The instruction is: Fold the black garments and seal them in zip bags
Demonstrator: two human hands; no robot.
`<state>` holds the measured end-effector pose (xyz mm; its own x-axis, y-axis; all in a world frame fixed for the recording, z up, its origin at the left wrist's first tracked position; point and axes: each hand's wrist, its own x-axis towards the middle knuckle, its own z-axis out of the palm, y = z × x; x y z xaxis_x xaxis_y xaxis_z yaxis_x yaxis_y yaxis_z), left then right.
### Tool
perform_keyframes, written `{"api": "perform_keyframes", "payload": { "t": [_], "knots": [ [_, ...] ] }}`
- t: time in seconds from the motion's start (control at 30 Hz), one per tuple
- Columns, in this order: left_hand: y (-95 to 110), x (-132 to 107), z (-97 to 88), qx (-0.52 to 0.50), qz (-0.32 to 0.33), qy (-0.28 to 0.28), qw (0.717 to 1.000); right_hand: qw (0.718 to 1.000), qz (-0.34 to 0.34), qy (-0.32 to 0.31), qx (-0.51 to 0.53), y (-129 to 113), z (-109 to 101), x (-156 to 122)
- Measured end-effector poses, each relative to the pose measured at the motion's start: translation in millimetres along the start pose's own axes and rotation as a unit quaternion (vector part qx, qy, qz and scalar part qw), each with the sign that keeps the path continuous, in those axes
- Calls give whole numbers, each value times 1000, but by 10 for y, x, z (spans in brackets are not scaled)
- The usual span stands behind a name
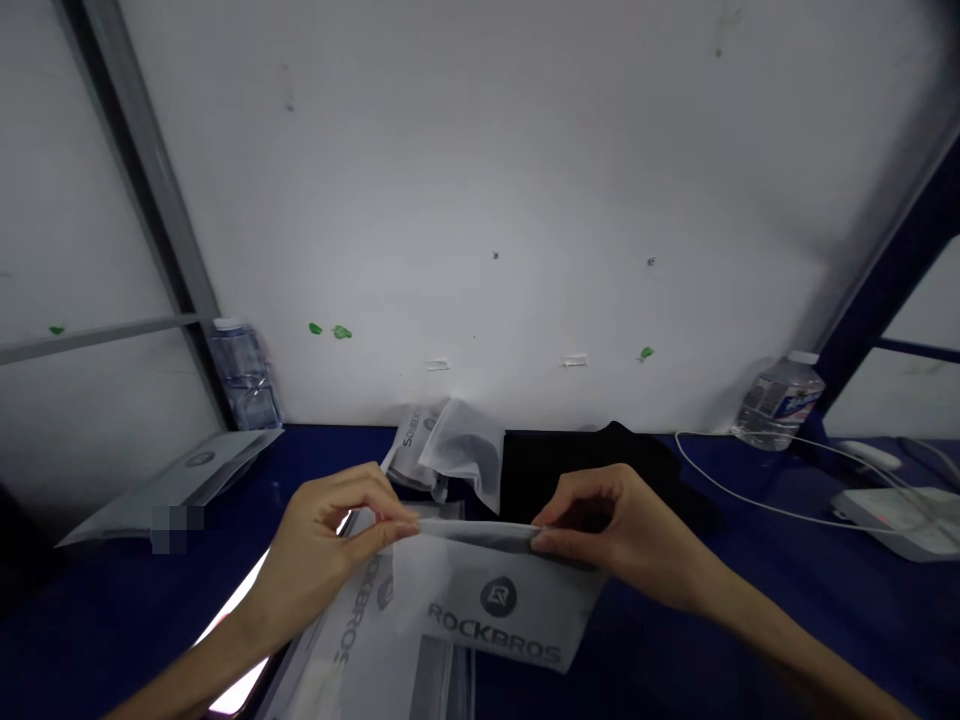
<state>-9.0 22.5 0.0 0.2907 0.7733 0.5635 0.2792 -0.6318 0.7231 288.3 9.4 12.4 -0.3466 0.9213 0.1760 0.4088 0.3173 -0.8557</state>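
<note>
A frosted plastic bag printed ROCKBROS hangs between my two hands over the blue table. My left hand pinches the left part of its top edge between thumb and fingers. On the right, my right hand pinches the same edge in the same way. The edge runs nearly level between them, and something dark shows under it near the right fingers. Below and to the left lies a stack of similar frosted bags, partly covered by the held bag and my left hand.
Filled frosted bags lean by the white wall beside a black cloth. More bags lie left, near a lit screen. Bottles stand at the left and right. A white cable runs to a power strip.
</note>
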Motion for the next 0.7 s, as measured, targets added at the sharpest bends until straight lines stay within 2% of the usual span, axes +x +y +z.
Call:
{"api": "perform_keyframes", "payload": {
  "t": [0.27, 0.47, 0.7],
  "knots": [
    [12, -8, 15, -1, -12, 0, 1000, 999, -10, -3, -34, -15, -35, -38],
    [14, -11, 15, -9, -6, -9, 1000, 995, -69, -43, -63, 8, -99, -52],
    [9, -27, 12, 1, -2, -12, 1000, 996, -14, -7, -91, 85, -100, -29]
  ]
}}
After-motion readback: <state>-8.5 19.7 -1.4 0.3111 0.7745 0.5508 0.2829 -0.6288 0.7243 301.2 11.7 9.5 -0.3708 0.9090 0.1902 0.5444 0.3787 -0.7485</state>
